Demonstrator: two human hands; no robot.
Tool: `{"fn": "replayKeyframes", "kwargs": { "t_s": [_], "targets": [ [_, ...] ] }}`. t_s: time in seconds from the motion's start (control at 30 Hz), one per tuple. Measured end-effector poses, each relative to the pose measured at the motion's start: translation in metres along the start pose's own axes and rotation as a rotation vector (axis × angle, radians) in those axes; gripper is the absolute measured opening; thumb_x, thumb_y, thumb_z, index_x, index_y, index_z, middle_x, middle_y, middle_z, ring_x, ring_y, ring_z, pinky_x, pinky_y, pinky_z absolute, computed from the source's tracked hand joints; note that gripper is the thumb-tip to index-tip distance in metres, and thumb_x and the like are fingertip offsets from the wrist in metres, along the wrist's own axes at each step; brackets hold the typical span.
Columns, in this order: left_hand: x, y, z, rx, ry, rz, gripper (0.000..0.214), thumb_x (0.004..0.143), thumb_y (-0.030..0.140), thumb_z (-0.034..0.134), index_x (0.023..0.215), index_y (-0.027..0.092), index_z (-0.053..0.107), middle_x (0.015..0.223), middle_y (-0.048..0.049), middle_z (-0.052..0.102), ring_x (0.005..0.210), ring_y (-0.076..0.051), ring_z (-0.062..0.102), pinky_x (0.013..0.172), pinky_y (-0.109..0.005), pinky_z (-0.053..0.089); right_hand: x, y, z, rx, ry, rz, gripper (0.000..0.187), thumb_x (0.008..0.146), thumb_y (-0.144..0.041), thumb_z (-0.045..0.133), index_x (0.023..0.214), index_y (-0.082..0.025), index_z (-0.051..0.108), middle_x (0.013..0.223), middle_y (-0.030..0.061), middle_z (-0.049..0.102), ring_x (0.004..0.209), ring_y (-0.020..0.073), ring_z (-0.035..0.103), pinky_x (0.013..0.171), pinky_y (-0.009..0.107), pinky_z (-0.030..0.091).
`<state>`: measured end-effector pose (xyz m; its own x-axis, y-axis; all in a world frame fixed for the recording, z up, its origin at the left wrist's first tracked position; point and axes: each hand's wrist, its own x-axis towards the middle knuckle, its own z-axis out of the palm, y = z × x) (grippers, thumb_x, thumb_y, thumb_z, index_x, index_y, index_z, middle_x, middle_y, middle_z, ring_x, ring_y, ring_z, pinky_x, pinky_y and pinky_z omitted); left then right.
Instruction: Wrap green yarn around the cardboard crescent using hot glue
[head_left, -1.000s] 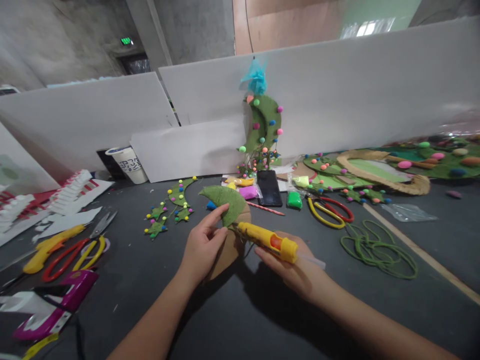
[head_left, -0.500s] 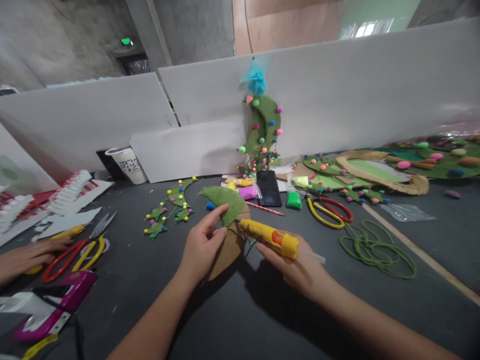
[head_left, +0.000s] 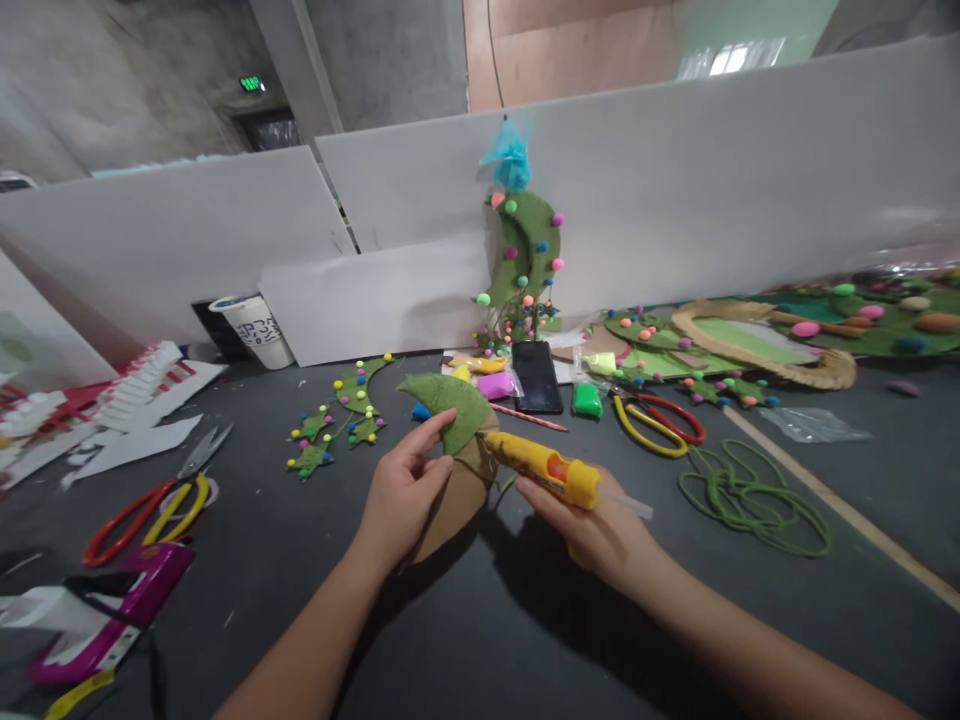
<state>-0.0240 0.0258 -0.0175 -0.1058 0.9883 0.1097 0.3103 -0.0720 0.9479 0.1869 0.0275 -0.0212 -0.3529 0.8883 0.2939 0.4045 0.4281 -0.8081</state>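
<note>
Between thumb and fingers, my left hand (head_left: 405, 485) grips a cardboard crescent (head_left: 454, 505) held above the dark table. Green cord (head_left: 454, 405) is wound over the crescent's upper end, while the lower part is bare brown card. My right hand (head_left: 600, 525) is wrapped round a yellow hot glue gun (head_left: 544, 465) with a clear glue stick poking out of its back. The gun's nozzle sits right at the edge of the green winding; whether it touches is too small to tell. A loose strand of green cord hangs near the crescent's right edge.
A coil of green cord (head_left: 754, 505) and red-and-yellow scissors (head_left: 656, 420) lie on the right. Beyond my hands are a black phone (head_left: 536, 377) and bright clay packets (head_left: 587, 400). Left are star ornaments (head_left: 311, 458), more scissors (head_left: 161, 500) and a purple tool (head_left: 120, 610).
The glue gun's nozzle has shifted slightly right along the cord's edge. Another person's hand at the far left has left the view, along with the yellow tool it held.
</note>
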Motion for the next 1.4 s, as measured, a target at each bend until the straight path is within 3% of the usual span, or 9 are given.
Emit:
{"fn": "replayKeyframes", "kwargs": {
  "t_s": [0.17,0.27,0.5,0.63,0.77,0.87,1.1,1.27,1.4],
  "targets": [
    [0.001,-0.002,0.001,0.002,0.016,0.010,0.050,0.076,0.019,0.058,0.126,0.022,0.058,0.119,-0.0062,0.068,0.110,-0.023,0.062,0.087,-0.032,0.052,0.000,0.005,0.004,0.011,0.118,0.026,0.020,0.084,-0.036,0.055,0.071,-0.021,0.053,0.066,0.0003,0.056,0.057,0.0147,0.051,0.055,0.028,0.041],
    [0.004,-0.004,-0.002,0.022,0.068,0.027,0.051,0.074,0.020,0.058,0.125,0.020,0.059,0.118,-0.0078,0.068,0.102,-0.023,0.065,0.082,-0.033,0.055,-0.001,0.001,0.003,0.007,0.097,-0.001,0.017,0.082,-0.032,0.056,0.071,-0.020,0.050,0.069,0.0002,0.056,0.060,0.0141,0.052,0.055,0.026,0.041],
    [0.016,-0.007,-0.021,0.199,0.258,0.058,0.049,0.077,0.023,0.057,0.126,0.020,0.059,0.127,-0.0093,0.063,0.122,-0.026,0.054,0.098,-0.039,0.044,-0.010,-0.009,0.011,-0.311,-0.440,-0.398,0.012,0.081,-0.028,0.057,0.074,-0.018,0.052,0.077,0.0033,0.057,0.072,0.0164,0.049,0.066,0.028,0.040],
    [0.016,-0.004,-0.023,0.188,0.241,0.067,0.050,0.078,0.023,0.056,0.128,0.020,0.056,0.129,-0.0105,0.061,0.124,-0.025,0.052,0.101,-0.040,0.042,-0.014,-0.005,0.016,-0.423,-0.536,-0.420,0.018,0.082,-0.035,0.059,0.082,-0.017,0.057,0.083,0.0055,0.059,0.077,0.0187,0.050,0.071,0.030,0.042],
    [0.011,0.001,-0.017,0.130,0.175,0.054,0.050,0.079,0.023,0.057,0.128,0.019,0.056,0.128,-0.0101,0.062,0.122,-0.025,0.054,0.095,-0.037,0.047,-0.012,-0.006,0.008,-0.358,-0.602,-0.407,0.028,0.070,-0.027,0.068,0.095,-0.016,0.060,0.092,0.0056,0.060,0.085,0.0198,0.052,0.076,0.029,0.043],
    [0.005,0.005,-0.009,0.079,0.122,0.025,0.051,0.078,0.024,0.058,0.129,0.019,0.055,0.122,-0.0098,0.066,0.112,-0.025,0.061,0.083,-0.032,0.053,-0.008,-0.007,0.003,-0.283,-0.539,-0.387,0.023,0.075,-0.020,0.063,0.098,-0.018,0.060,0.091,0.0043,0.061,0.084,0.0181,0.054,0.075,0.028,0.042],
    [-0.016,0.015,0.012,0.048,-0.038,-0.039,0.050,0.080,0.023,0.057,0.129,0.021,0.055,0.105,-0.0054,0.073,0.088,-0.021,0.069,0.066,-0.025,0.055,-0.003,-0.006,0.004,-0.286,-0.026,-0.283,0.008,0.087,-0.020,0.054,0.092,-0.017,0.058,0.088,0.0074,0.058,0.084,0.0210,0.051,0.073,0.033,0.043],
    [-0.024,0.019,0.019,0.120,-0.085,0.002,0.046,0.080,0.022,0.057,0.126,0.025,0.059,0.109,-0.0041,0.072,0.070,-0.015,0.067,0.065,-0.024,0.053,-0.003,-0.002,0.010,-0.407,-0.008,-0.292,0.007,0.084,-0.017,0.054,0.078,-0.018,0.057,0.088,0.0090,0.058,0.084,0.0230,0.050,0.075,0.036,0.043],
    [-0.023,0.019,0.018,0.188,-0.087,0.040,0.046,0.080,0.022,0.056,0.126,0.024,0.060,0.101,-0.0035,0.074,0.066,-0.015,0.066,0.062,-0.024,0.052,-0.004,-0.002,0.010,-0.304,0.003,-0.255,0.011,0.080,-0.010,0.051,0.073,-0.019,0.053,0.081,0.0062,0.059,0.079,0.0200,0.051,0.071,0.031,0.042]
  ]
}}
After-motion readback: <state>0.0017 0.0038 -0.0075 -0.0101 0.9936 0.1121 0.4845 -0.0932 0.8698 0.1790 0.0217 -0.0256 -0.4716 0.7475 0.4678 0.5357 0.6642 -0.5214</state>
